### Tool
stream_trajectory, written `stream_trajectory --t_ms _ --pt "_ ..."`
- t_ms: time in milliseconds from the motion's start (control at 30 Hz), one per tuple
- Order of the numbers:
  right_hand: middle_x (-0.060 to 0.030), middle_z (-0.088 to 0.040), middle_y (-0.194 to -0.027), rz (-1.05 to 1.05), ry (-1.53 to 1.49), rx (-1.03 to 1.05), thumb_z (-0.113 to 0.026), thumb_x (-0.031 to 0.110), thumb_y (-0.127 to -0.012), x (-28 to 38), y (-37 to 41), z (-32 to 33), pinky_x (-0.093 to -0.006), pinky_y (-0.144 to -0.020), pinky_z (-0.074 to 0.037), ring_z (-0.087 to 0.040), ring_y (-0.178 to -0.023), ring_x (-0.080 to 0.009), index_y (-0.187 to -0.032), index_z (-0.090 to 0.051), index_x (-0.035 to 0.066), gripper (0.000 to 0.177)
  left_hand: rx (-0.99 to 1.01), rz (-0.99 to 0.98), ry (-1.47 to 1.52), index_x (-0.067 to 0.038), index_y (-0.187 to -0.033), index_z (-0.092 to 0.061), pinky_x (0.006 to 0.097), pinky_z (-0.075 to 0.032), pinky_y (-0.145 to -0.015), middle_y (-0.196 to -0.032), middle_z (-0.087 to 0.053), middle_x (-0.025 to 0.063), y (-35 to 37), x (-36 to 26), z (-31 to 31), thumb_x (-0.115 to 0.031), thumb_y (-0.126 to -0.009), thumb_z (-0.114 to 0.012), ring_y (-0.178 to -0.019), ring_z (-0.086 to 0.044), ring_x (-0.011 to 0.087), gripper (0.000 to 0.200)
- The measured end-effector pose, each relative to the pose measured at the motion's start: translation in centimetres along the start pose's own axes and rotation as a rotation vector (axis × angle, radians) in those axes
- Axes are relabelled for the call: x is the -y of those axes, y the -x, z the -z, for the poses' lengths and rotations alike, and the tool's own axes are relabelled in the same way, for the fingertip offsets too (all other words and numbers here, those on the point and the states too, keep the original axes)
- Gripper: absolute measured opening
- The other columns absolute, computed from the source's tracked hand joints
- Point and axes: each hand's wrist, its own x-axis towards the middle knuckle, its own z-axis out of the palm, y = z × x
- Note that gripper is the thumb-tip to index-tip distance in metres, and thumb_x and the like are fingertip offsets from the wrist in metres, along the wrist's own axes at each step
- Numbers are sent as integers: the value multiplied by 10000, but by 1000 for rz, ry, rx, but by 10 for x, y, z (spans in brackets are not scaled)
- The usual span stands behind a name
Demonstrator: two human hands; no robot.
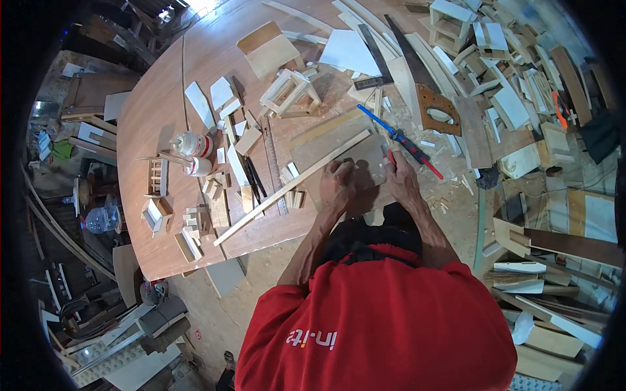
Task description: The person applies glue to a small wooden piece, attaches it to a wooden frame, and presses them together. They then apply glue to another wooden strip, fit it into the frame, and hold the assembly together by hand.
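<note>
A long, thin wooden strip [293,185] slants across the near part of the workbench and over a flat board [313,144]. Right at the strip's near edge is my left hand [338,185], its fingers curled closed; whatever they grip is hidden. My right hand [402,179] is closed, with a small red-ended object [390,156] poking out between thumb and fingers. Just beyond it lies a slim blue, black and red tool [407,144], apparently a small hacksaw. A handsaw [438,112] with a wooden handle rests farther right.
Glue-like bottles [193,144], a ruler [270,156] and small wood blocks [195,221] sit left on the workbench [153,117]. A small wooden frame [291,94] stands beyond the board. Offcuts [512,107] pile up at right. The bench's near edge runs beside my body.
</note>
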Motion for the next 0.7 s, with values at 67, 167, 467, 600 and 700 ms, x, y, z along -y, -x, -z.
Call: stream_trajectory --t_ms 67,167,467,600,700 --pt "-258 -597 -796 -285 -194 119 -479 202 -920 9 11 9 -510 -658 -446 -607 -771 -432 -1015 -466 11 214 83 5 -87 -107 -925 -664 422 -447 -803 -991 -611 107 2 -3 -12 -160 -762 -660 -954 -557 316 171" --pt "-247 -597 -710 -225 -60 99 -463 224 -934 -16 30 2 -522 -623 -454 -604 -694 -454 -1024 -458 25 218 169 -41 -161 -145 -945 -675 435 -421 -793 -1019 -603 72 0 -15 -20 -218 -769 -643 -1007 -523 296 193" --pt "-227 -592 -604 -49 246 4 -474 240 -932 -29 64 -13 -489 -565 -490 -626 -636 -419 -1015 -462 14 241 176 -22 -91 -110 -1096 -611 432 -398 -844 -1068 -574 96 10 -19 -27 -217 -741 -677 -1021 -499 317 376" --pt "-260 -617 -788 -153 224 147 -454 231 -933 -11 62 -3 -496 -646 -494 -627 -741 -428 -1014 -491 -7 254 97 -89 -81 -120 -1119 -586 423 -388 -821 -1079 -558 76 17 -8 -35 -233 -753 -671 -997 -497 297 392" --pt "-263 -617 -867 -121 206 133 -459 217 -925 -11 62 -5 -483 -668 -496 -625 -775 -425 -1048 -494 -17 267 78 -82 -52 -120 -1126 -585 422 -384 -830 -1089 -553 79 18 -11 -35 -223 -758 -673 -989 -498 301 392"
